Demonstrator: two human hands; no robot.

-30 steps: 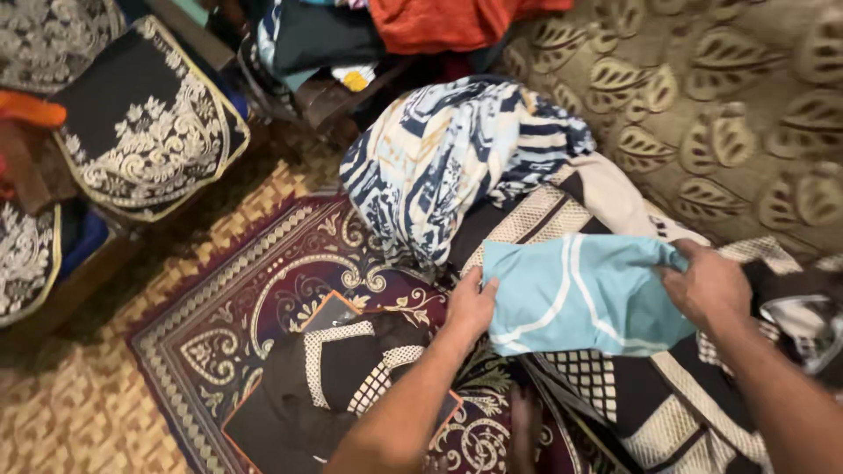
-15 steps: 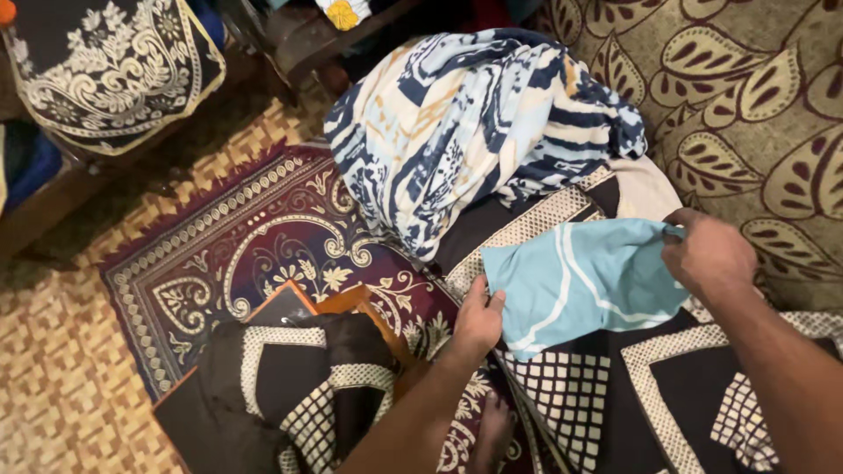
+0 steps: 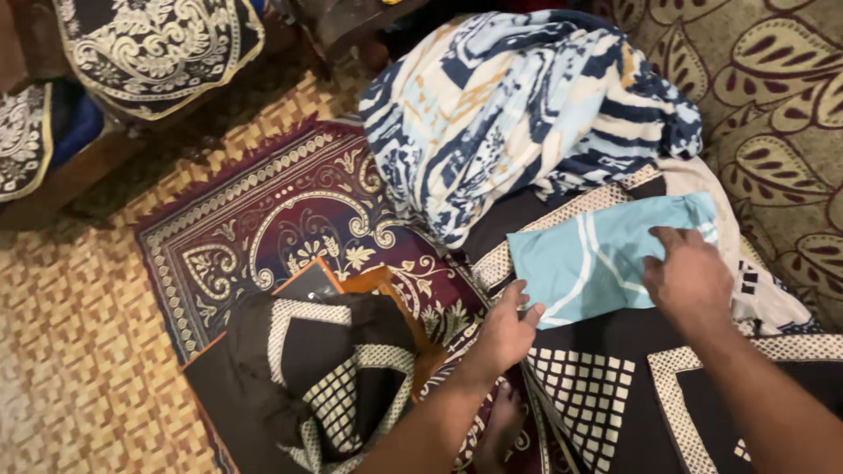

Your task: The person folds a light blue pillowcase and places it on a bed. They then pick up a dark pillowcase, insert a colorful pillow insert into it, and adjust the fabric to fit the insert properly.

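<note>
In the head view, we see a light blue folded cloth with thin white stripes point(image 3: 606, 259) lying right of centre in the frame, spread on a black cloth with cream checked borders point(image 3: 615, 386) that runs to the lower right. Our right hand point(image 3: 689, 281) lies palm down on the blue cloth's right half, fingers spread and not closed on anything; it seems to press the fold flat so it keeps its shape. Our left hand point(image 3: 505, 333) sits at the cloth's lower left corner, thumb and fingers pinching that edge, likely to keep it square.

Above, at upper centre, a crumpled navy, white and tan patterned fabric point(image 3: 527, 114) is heaped, touching the black cloth's far edge. At lower left another black-and-cream checked piece point(image 3: 320, 377) lies bunched on a maroon rug with cream scrollwork point(image 3: 290, 228). A leaf-patterned olive covering point(image 3: 781, 114) fills the right edge.
</note>
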